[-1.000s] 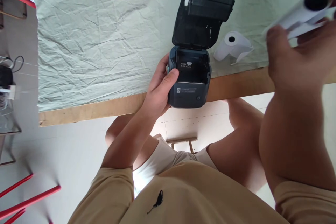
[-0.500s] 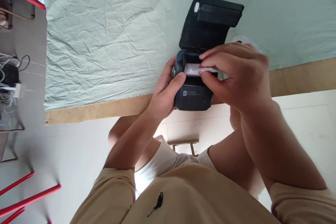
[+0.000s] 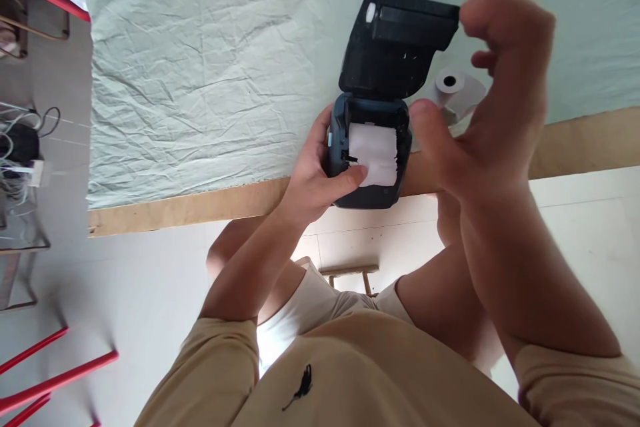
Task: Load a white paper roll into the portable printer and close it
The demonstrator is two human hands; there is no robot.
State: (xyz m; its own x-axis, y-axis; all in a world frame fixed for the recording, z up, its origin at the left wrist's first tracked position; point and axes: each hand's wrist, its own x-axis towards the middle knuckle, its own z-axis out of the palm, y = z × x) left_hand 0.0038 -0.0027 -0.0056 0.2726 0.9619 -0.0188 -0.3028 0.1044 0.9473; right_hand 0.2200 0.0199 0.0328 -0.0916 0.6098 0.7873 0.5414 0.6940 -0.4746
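A small dark printer (image 3: pixel 367 199) sits at the table's near edge with its black lid (image 3: pixel 395 47) raised. White paper (image 3: pixel 377 147) lies in its compartment, its end lying over the front edge. My left hand (image 3: pixel 317 180) grips the printer's left side, thumb pressing on the paper. At the right, my right hand (image 3: pixel 500 87) has its fingers apart and holds nothing; its fingertips are by the lid's upper right corner, and its thumb is near the printer's right side. Whether a fingertip touches the lid I cannot tell.
A white paper roll (image 3: pixel 450 81) with a dark core stands on the green cloth (image 3: pixel 210 67), right of the printer, beside clear plastic. The wooden table edge (image 3: pixel 190 210) runs below. Cables (image 3: pixel 15 153) and red legs (image 3: pixel 60 380) are at the left.
My right hand has let go of the paper and moved up and right, opening. The paper now lies flat over the compartment's front. My left thumb has shifted onto it. The roll is uncovered.
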